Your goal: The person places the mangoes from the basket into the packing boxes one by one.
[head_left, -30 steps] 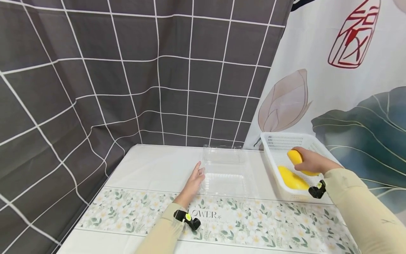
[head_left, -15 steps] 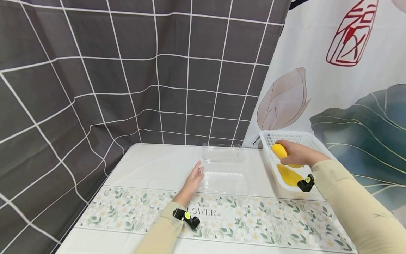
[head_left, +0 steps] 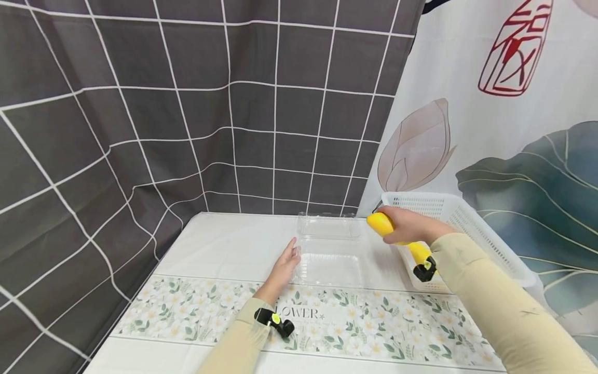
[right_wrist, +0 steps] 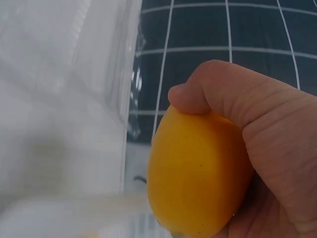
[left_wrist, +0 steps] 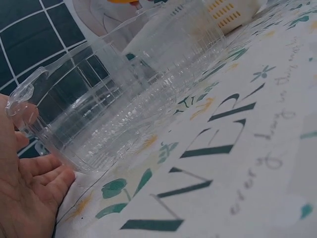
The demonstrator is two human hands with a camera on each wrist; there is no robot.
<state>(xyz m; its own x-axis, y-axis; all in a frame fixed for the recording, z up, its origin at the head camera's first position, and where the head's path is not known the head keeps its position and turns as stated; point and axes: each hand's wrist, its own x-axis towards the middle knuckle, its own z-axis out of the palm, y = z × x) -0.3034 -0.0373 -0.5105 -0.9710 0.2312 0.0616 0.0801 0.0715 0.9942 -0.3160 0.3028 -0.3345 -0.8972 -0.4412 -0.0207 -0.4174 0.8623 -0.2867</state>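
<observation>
My left hand (head_left: 280, 271) rests loosely straight fingers against a clear plastic box (head_left: 330, 270), its far edges faint on the white table (head_left: 238, 239). A strip of tabletop parts it from the white basket (head_left: 472, 223). My right hand (head_left: 413, 226) clamps a yellow fruit (head_left: 380, 224) by the basket's left rim; inside, a second fruit (head_left: 418, 252) is partly hidden.

The right grip (head_left: 411, 226) carried a yellow fruit (head_left: 380, 224) leftward across the white basket (head_left: 483, 236) to its left rim, nearer the clear container (head_left: 331, 267).
</observation>
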